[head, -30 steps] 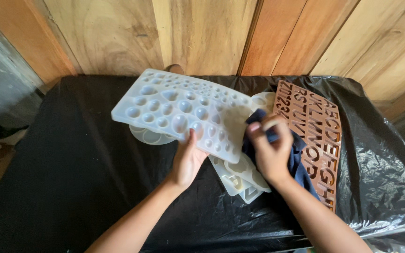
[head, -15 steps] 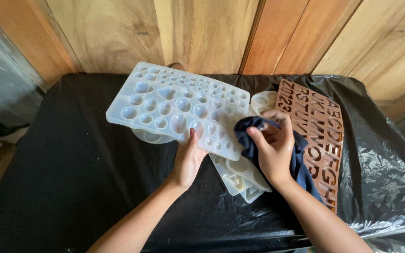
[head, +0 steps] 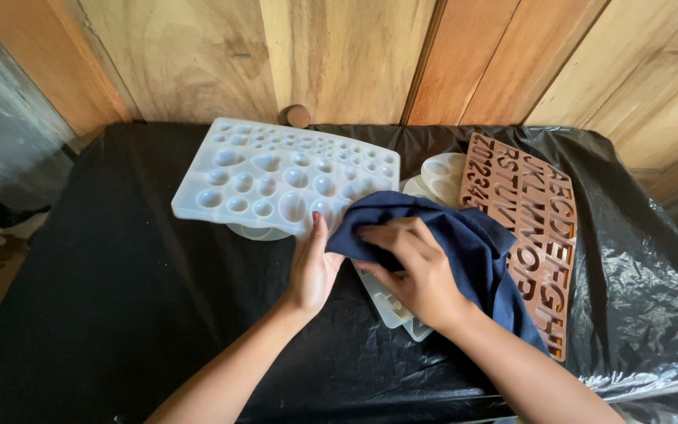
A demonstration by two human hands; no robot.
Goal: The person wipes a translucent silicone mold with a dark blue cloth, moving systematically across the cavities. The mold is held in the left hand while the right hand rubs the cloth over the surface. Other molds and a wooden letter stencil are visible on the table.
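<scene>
Right now my left hand grips the near edge of the white mould tray while my right hand presses the navy cloth onto its corner, wiping; next calls for steady strokes across the cavities.

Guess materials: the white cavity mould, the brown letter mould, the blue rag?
White mould: translucent, matte, probably silicone; its domed cavities glow where light passes through. Brown letter mould: opaque, satin, likely silicone too, though rigid plastic can't be ruled out. Blue cloth: soft woven fabric, matte, folding under the right hand. Left hand holds the white mould's edge.
</scene>
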